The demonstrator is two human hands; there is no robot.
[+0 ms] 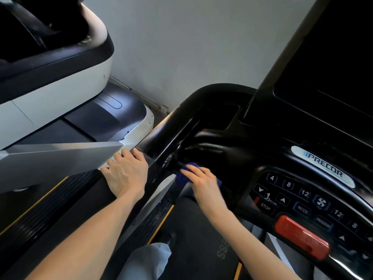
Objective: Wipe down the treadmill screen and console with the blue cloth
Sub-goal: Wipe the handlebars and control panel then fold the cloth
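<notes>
The left hand (127,173) rests loose-fingered and grasping nothing on the black padded side rail (167,124). Just right, the right hand (201,181) presses the bunched dark-blue cloth (187,170) with flattish fingers against the glossy black plastic console's (232,156) left edge. Sweep rightward with even pressure, avoiding the numbered keypad (302,197) and red stop bar (302,237). The dark screen (333,67) awaits above.

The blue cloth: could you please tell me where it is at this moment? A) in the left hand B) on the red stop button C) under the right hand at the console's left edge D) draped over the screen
C: the right hand presses the blue cloth against the left edge of the console, while the left hand rests bare on the handrail.
</notes>
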